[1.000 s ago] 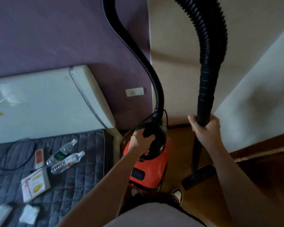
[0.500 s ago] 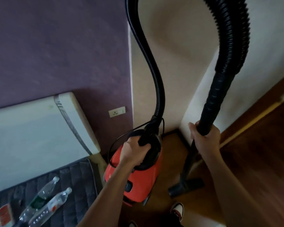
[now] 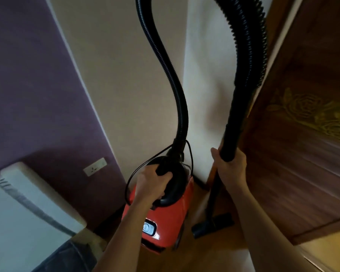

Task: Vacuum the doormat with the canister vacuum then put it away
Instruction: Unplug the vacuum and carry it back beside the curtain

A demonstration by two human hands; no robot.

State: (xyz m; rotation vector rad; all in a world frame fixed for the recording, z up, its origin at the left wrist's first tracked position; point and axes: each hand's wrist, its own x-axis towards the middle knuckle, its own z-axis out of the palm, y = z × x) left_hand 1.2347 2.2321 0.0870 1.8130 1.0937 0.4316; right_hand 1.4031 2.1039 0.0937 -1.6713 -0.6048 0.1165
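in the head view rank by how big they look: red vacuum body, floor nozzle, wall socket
1. red vacuum body
2. floor nozzle
3. wall socket
Socket is farther off, so true size unsure.

We tag the canister vacuum [image 3: 165, 216] red-orange, with a black domed top and a pale silvery badge. Hose [image 3: 165, 61] is black, ribbed all along. Wand [image 3: 214, 193] and floor nozzle [image 3: 212, 225] are black too. We log the purple wall [image 3: 28, 85], cream wall [image 3: 126, 75] and white socket [image 3: 95, 167]. Door [image 3: 302, 173] is dark brown woodgrain with a gold rose motif. Mattress [image 3: 18, 222] is white with a grey edge stripe. Quilt [image 3: 67, 258] is dark grey. Floor [image 3: 204, 256] is warm brown.
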